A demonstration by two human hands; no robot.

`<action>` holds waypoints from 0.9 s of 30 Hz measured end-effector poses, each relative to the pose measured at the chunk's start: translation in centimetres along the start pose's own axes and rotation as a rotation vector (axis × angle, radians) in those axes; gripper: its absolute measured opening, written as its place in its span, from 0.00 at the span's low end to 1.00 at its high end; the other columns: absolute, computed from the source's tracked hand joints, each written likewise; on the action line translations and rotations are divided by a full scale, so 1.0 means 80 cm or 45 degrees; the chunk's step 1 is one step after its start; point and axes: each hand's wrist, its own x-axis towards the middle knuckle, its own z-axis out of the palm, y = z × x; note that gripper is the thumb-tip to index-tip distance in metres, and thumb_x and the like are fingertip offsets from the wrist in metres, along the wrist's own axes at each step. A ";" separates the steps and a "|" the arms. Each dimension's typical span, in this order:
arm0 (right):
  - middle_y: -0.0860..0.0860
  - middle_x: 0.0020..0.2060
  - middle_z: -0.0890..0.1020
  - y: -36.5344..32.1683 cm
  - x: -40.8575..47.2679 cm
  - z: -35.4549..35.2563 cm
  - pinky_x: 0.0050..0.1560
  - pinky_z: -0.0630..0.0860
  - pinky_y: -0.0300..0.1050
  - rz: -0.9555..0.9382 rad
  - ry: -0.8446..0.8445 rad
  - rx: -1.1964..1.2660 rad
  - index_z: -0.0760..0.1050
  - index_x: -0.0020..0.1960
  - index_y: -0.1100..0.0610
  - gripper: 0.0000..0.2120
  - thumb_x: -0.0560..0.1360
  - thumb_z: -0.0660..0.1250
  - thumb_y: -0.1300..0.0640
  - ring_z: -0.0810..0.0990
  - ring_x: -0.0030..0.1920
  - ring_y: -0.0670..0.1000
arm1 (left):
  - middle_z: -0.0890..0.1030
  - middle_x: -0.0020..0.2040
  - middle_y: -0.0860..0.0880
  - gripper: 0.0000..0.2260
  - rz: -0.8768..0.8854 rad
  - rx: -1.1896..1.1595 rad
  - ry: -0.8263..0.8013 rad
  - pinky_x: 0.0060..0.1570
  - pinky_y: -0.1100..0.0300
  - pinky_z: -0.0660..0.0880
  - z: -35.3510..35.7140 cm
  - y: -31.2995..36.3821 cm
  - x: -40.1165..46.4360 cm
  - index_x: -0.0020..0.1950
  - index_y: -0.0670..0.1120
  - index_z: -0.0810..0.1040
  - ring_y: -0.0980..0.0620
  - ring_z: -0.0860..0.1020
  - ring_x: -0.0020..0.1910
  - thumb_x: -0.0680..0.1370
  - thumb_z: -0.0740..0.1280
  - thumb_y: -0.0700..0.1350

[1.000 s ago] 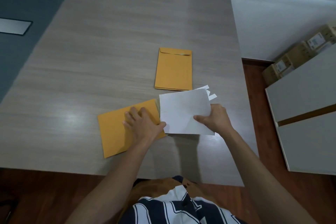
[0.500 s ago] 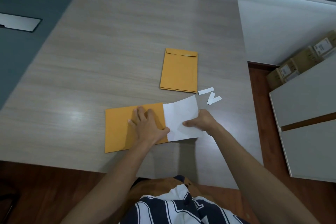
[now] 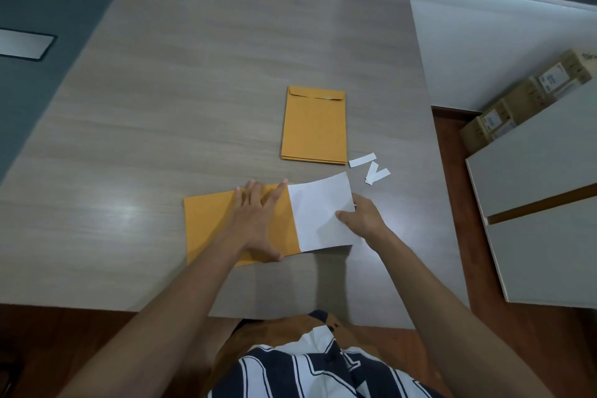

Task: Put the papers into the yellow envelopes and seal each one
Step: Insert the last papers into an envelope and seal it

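Observation:
A yellow envelope [image 3: 211,226] lies sideways near the table's front edge, its mouth to the right. My left hand [image 3: 258,220] lies flat on it, fingers spread, pressing it down. White paper [image 3: 319,213] sticks out of the envelope's mouth, partly inside. My right hand [image 3: 363,220] pinches the paper's right edge. A small stack of yellow envelopes [image 3: 314,126] with flaps at the far end lies further back in the middle of the table.
Several small white paper strips [image 3: 370,166] lie right of the stack. The grey wood-grain table [image 3: 193,74] stretches far to the left and back. Grey cabinets [image 3: 542,203] and cardboard boxes [image 3: 529,100] stand on the right beyond the table's edge.
The paper has slid left into the envelope, so less of it shows. My right hand followed it leftward. My left hand flattened and spread on the envelope.

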 end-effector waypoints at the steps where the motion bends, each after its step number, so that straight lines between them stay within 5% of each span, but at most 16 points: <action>1: 0.53 0.60 0.79 -0.002 -0.001 0.002 0.57 0.76 0.49 -0.008 0.001 0.001 0.73 0.66 0.56 0.18 0.76 0.65 0.61 0.77 0.57 0.55 | 0.52 0.76 0.39 0.68 0.019 -0.004 0.014 0.74 0.36 0.45 -0.001 0.000 0.000 0.76 0.57 0.29 0.36 0.46 0.77 0.54 0.75 0.71; 12: 0.50 0.56 0.80 -0.010 -0.013 -0.006 0.54 0.76 0.48 0.000 -0.079 0.120 0.75 0.64 0.56 0.17 0.76 0.67 0.63 0.78 0.54 0.53 | 0.51 0.77 0.41 0.68 0.083 -0.137 0.049 0.74 0.36 0.46 0.002 -0.013 -0.012 0.75 0.58 0.28 0.40 0.46 0.78 0.53 0.72 0.75; 27: 0.55 0.61 0.77 -0.040 -0.029 0.021 0.59 0.75 0.52 -0.110 -0.036 -0.181 0.71 0.68 0.57 0.20 0.76 0.66 0.59 0.76 0.59 0.57 | 0.50 0.76 0.42 0.67 0.187 -0.254 0.123 0.74 0.34 0.46 -0.012 0.011 -0.018 0.76 0.58 0.30 0.40 0.47 0.78 0.55 0.74 0.73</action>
